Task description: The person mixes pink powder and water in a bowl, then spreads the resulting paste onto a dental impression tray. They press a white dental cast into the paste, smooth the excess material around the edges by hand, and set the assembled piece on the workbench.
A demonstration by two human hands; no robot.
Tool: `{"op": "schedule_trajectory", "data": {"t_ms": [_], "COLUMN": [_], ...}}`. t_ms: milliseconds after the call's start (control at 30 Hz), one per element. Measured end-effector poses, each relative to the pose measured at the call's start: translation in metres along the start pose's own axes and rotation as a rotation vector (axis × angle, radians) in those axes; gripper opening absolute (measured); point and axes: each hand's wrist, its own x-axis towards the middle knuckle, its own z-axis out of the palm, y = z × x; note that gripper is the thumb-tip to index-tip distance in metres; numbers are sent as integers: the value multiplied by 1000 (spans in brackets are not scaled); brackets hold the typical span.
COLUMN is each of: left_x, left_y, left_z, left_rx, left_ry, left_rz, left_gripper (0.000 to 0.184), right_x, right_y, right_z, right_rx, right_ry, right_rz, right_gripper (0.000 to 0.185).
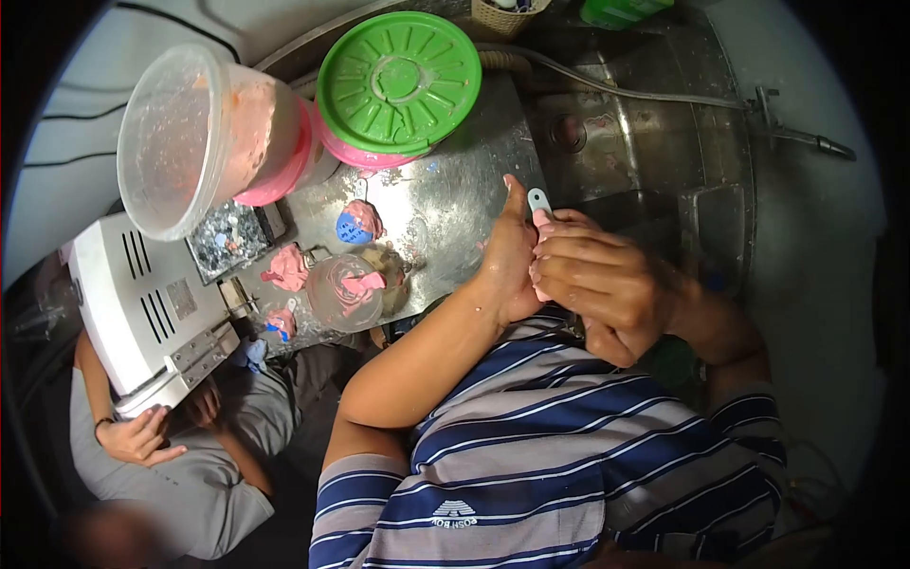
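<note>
Between my two hands sits a small tray with a white, holed handle (538,200) and pink paste; it looks like a dental impression tray. My left hand (512,261) cradles it against the palm, thumb stretched upward, its other fingers mostly hidden. Over it wraps my right hand (597,284), fingers bent across the pink paste. Left of my hands, a clear cup (343,302) has pink paste in it. Near the cup lie a pink lump (287,268), a pink-and-blue piece (351,228) with writing on its blue part and another pink-and-blue piece (281,324).
A green-lidded tub (398,83) and a clear, pink-smeared container (180,142) stand at the back of the metal counter (450,204). A sink (654,152) with a hose lies right. At left is a white machine (142,303), with another person's hand (140,436) against it.
</note>
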Motion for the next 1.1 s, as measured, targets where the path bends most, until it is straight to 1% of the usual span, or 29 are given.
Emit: {"op": "schedule_trajectory", "data": {"t_ms": [67, 100, 133, 167, 200, 233, 267, 300, 400, 467, 533, 567, 600, 633, 667, 700, 733, 800, 833, 900, 933, 1000, 1100], "left_x": [-2, -7, -12, -17, -19, -22, -25, -29, -33, -35, -36, -37, -38, -40, -42, -44, -46, -49, -48, -46, -46, -47, -49], "left_y": [-3, -8, -11, -10, -11, -13, -13, -12, -10, -9, -8, -7, -9, -10, -12, -13, -13, -12, -12, -13, -13, -12, -11], "left_z": [-5, 24, 38, 35, 35, 35, 38, 36, 22, 17, 17, 19, 22, 25, 30, 32, 31, 28, 28, 36, 31, 24, 28], "left_rx": [-98, -3, 91, 174, 171, 172, 172, 139, 166, 207, 250, 236, 218, 206, 189, 171, 161, 202, 194, 92, 86, 176, 185], "left_ry": [-286, -25, 237, 105, 90, 95, 103, 83, 18, -40, -105, -49, 10, -1, 94, 191, 183, 90, 85, 197, 194, 34, 70], "left_rz": [-54, 14, 77, 52, 52, 65, 76, 38, -14, -16, -7, 9, 22, 29, 59, 89, 96, 122, 125, 140, 144, 163, 173], "left_gripper": [78, 81, 85, 92, 92, 95, 98, 103, 108, 108, 109, 108, 107, 107, 106, 106, 106, 105, 105, 104, 104, 104, 104], "right_x": [3, 5, 7, 9, 12, 14, 14, 15, 21, 23, 24, 27, 30, 30, 30, 30, 30, 32, 33, 32, 31, 33, 31], "right_y": [-4, 0, 0, -1, -1, 2, 2, 1, -4, -9, -15, -17, -19, -23, -27, -30, -33, -36, -38, -44, -47, -51, -58], "right_z": [-12, -16, -17, -17, -18, -10, -8, -7, -10, -12, -11, -7, -2, 2, 5, 7, 7, 8, 10, 11, 10, 11, 12], "right_rx": [-7, 34, 29, 65, 96, 114, 106, 88, 85, 99, 111, 104, 114, 120, 125, 65, 6, 9, 3, -2, -16, -34, -47], "right_ry": [55, 79, 60, 43, 28, 90, 83, 50, -18, -60, -41, -59, -25, -15, -5, -25, -45, -62, -29, -4, -7, -6, 13], "right_rz": [68, 97, 101, 154, 203, 201, 203, 220, 235, 238, 327, 324, 319, 320, 321, 338, 353, 370, 380, 398, 413, 420, 468], "right_gripper": [49, 53, 53, 56, 58, 61, 61, 61, 61, 60, 57, 57, 57, 56, 56, 56, 56, 58, 59, 60, 61, 62, 61]}}
